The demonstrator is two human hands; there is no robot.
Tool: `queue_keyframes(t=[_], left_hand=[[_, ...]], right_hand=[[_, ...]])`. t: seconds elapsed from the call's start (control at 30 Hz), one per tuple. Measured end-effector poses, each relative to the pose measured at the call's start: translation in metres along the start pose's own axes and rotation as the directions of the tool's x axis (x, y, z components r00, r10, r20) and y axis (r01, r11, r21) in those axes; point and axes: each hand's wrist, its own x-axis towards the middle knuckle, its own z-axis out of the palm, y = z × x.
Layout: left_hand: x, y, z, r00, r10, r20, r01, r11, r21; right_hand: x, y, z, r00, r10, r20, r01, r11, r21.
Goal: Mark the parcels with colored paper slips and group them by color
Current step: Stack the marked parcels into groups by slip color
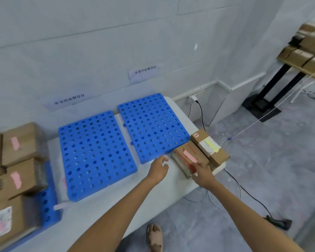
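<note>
My left hand [158,167] hovers empty, fingers loosely curled, over the table [171,190] just beside the blue tray [151,126]. My right hand [203,172] lays straight fingers on the near end of the pink-slip box [186,151]. That box touches the yellow-slip box [219,157] at the table's right end.

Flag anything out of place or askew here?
The pink-slip parcel, touched by the right hand, sits beside the yellow-slip parcel at the table's right end, off the blue pallets, while the other pink-slip parcels are stacked far left. Its slip lies skewed.
</note>
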Motion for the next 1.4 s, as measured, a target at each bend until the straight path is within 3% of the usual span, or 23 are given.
queue_keyframes(t=[0.1,0.17,0.27,0.4,0.47,0.57,0.73,0.87,1.0,1.23,1.4], left_hand=[[0.004,-0.007,0.003,0.999,-0.049,0.003,0.049,0.999,0.003],[0.003,-0.013,0.004,0.996,-0.093,0.010,0.093,0.996,0.004],[0.003,-0.018,0.008,0.988,-0.150,0.044,0.150,0.989,-0.009],[-0.003,-0.002,0.021,0.954,-0.184,0.237,0.216,0.969,-0.121],[-0.003,0.012,0.030,0.945,-0.181,0.273,0.244,0.945,-0.217],[0.012,0.019,0.028,0.975,-0.166,0.148,0.189,0.969,-0.159],[-0.002,0.030,-0.031,0.985,0.027,-0.171,-0.036,0.998,-0.052],[-0.043,0.025,-0.101,0.871,0.143,-0.471,-0.238,0.960,-0.148],[-0.096,-0.003,-0.190,0.732,0.165,-0.661,-0.348,0.924,-0.156],[-0.198,-0.139,-0.323,0.539,0.000,-0.842,-0.279,0.944,-0.179],[-0.259,-0.244,-0.383,0.425,-0.165,-0.890,-0.185,0.947,-0.264]], right_hand=[[-0.001,0.002,0.009,0.989,-0.131,-0.066,0.121,0.982,-0.143],[0.003,0.002,0.008,0.976,-0.151,-0.160,0.141,0.988,-0.069],[0.012,0.002,0.009,0.955,-0.038,-0.293,0.091,0.981,0.170],[0.017,-0.007,0.027,0.996,-0.012,-0.088,0.049,0.898,0.438],[0.016,-0.013,0.039,0.991,-0.041,-0.128,0.098,0.872,0.479],[0.014,-0.025,0.037,0.967,0.001,-0.256,0.138,0.840,0.525],[-0.008,-0.074,-0.018,0.902,-0.058,-0.427,0.336,0.715,0.613],[-0.025,-0.151,-0.053,0.861,-0.196,-0.469,0.477,0.628,0.615],[-0.050,-0.251,-0.052,0.810,-0.363,-0.460,0.586,0.520,0.622],[-0.111,-0.425,0.017,0.660,-0.704,-0.263,0.680,0.411,0.608],[-0.146,-0.530,0.085,0.555,-0.828,-0.076,0.659,0.382,0.648]])
